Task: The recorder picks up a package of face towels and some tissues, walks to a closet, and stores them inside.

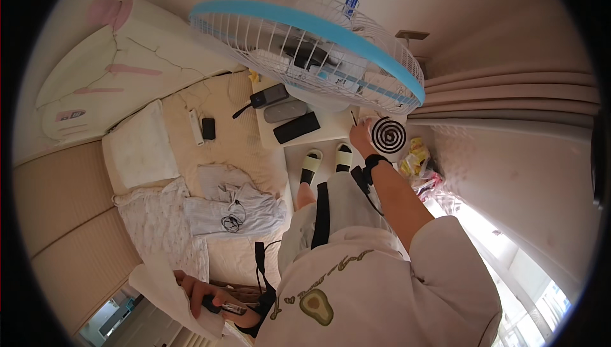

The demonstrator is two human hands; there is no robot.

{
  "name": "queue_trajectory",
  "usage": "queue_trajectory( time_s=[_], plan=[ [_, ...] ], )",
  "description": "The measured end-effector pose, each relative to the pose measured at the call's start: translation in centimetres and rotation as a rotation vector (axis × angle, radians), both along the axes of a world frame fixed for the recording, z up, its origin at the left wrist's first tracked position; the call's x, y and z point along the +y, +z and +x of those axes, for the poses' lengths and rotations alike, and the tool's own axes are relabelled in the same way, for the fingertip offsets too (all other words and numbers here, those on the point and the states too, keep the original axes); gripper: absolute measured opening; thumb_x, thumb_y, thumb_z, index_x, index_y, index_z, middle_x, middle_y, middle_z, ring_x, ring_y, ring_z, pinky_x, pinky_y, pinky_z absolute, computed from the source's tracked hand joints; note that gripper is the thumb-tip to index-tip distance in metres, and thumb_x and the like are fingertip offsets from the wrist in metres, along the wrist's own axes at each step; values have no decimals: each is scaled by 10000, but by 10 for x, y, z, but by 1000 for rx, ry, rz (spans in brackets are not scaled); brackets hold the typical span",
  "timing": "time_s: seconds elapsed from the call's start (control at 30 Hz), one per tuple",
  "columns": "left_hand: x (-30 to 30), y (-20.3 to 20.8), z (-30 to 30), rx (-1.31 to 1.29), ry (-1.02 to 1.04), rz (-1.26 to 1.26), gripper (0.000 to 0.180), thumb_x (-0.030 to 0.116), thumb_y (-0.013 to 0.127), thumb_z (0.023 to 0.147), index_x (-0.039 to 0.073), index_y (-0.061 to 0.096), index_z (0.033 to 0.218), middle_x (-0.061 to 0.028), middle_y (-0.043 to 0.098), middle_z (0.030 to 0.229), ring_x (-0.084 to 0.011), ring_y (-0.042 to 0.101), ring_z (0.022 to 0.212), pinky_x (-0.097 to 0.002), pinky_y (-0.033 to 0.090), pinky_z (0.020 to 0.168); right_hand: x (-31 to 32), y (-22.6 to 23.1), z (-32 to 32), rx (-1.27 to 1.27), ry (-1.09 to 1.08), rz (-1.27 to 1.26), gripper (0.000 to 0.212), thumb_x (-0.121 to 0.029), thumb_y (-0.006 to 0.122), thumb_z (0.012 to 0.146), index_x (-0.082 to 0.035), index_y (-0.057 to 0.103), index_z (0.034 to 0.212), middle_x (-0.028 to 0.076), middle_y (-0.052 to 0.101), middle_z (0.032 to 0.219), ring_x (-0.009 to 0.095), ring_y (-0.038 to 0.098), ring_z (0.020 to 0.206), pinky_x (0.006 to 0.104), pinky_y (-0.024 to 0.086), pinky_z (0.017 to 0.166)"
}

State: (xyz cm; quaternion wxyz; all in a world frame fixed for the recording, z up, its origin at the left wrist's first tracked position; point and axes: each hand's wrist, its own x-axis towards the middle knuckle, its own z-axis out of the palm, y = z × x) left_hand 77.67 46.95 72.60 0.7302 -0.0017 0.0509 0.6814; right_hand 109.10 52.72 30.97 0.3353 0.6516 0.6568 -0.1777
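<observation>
Mosquito coil [389,134], a black spiral on a white round base, sits right of centre, just below the rim of the fan [312,44]. Touching its left edge is the right hand [361,137], arm stretched up from the lower right, a black band at the wrist; its fingers look curled around a thin stick, though I cannot tell for sure. At lower left the left hand [207,296] is wrapped around a dark device [224,308]. Yellow and pink packets [420,162] lie just right of the coil.
</observation>
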Motion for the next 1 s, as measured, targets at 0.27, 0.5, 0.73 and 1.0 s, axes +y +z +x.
queue_trajectory(
  time_s=[0.27,0.5,0.73,1.0],
  plan=[
    [6,-24,1,-39,-118,29,248,277,312,892,83,374,1034,-44,426,815,-151,448,632,-504,330,687,-17,-31,-1,742,-884,697,290,-206,461,817,22,521,987,129,602,763,243,584,749,354,433,757],
    [15,-46,-8,-17,-304,80,270,229,364,874,70,384,1091,-4,386,828,-103,427,725,-417,315,745,-47,118,24,1735,-1618,83,307,-227,384,856,25,550,911,26,480,580,97,360,450,215,299,444],
    [6,-82,-32,839,-438,-54,599,312,535,689,28,360,1187,-130,424,1148,-300,485,932,-488,404,816,-85,215,4,1982,-1746,44,236,-205,394,880,-11,526,858,-35,411,550,37,303,421,172,250,395],
    [42,-102,30,1111,-1043,114,652,156,674,674,17,301,1190,-96,521,996,-169,526,886,-294,452,735,-97,278,-78,1901,-1428,158,309,-345,536,804,-38,538,834,-54,414,562,17,299,441,169,211,408]
  ],
)
